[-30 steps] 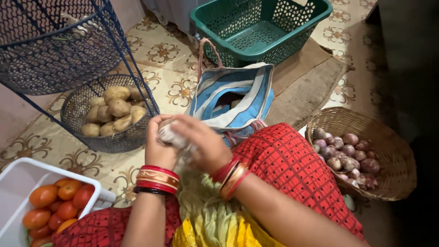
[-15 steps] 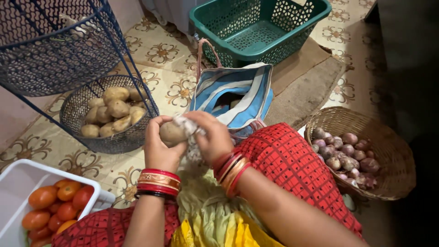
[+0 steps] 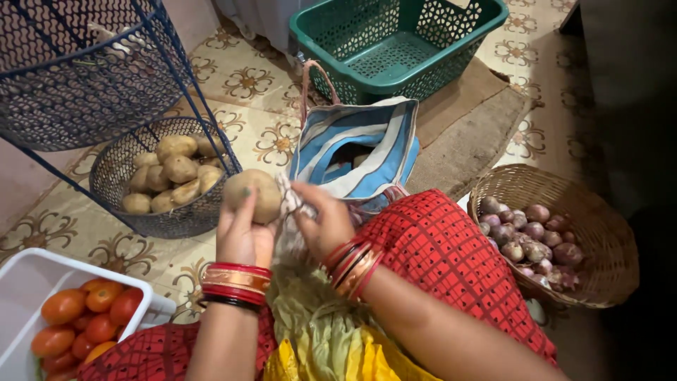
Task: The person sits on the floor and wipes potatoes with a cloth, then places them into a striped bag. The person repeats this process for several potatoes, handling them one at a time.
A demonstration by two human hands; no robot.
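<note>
- Right now my left hand point(image 3: 243, 236) has its grip closed around a potato point(image 3: 252, 195), held up in front of me above my lap, fingers wrapped behind it and the thumb pressed on its near face.
- My right hand point(image 3: 326, 222) pinches a pale cloth point(image 3: 288, 204) just beside the potato, touching its right side; that grip is closed on the fabric, which trails down toward my lap.
- As for progress, I judge the wiping of this potato is close to done: most of its skin shows bare and looks dull and dry (I cannot see the far side).
- Several potatoes already lie in the dark wire basket point(image 3: 113, 185) on the floor to my left, so I take it part of the batch is handled; how many remain in the striped cloth bag point(image 3: 367, 144) ahead of me I cannot tell, since its mouth is shadowed.
- Materials: the potato is rounded, tan and matt, slightly lumpy; the cloth is soft and crumpled; the basket is thin metal mesh under a blue wire rack.
- Around me sit a white plastic tub point(image 3: 28, 282) of smooth red-orange tomatoes point(image 3: 84, 317), a woven cane basket point(image 3: 599, 233) of papery purple onions point(image 3: 536, 240), and a green latticed plastic crate point(image 3: 395, 42) on patterned floor tiles.
</note>
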